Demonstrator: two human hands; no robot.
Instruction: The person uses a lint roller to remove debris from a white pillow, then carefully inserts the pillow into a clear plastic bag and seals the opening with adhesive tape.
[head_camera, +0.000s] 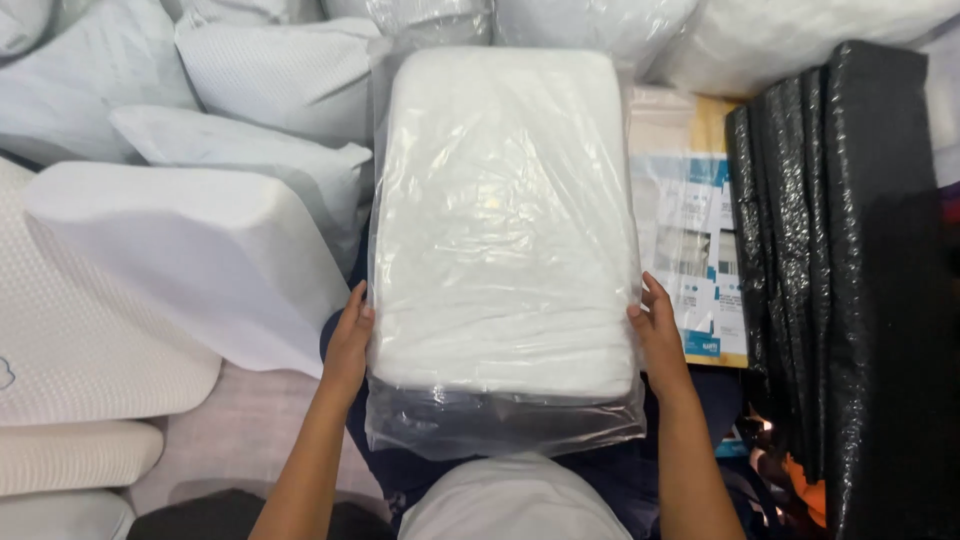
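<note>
Holding a white pillow (505, 215) in a clear bag with left hand (349, 338) and right hand (657, 335), black bags (840, 260) beside the right.

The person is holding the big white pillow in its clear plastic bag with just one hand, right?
Not quite. The head view shows both hands on it: the left hand grips the left edge of the bagged white pillow and the right hand grips the right edge. The clear plastic bag part is right.
</note>
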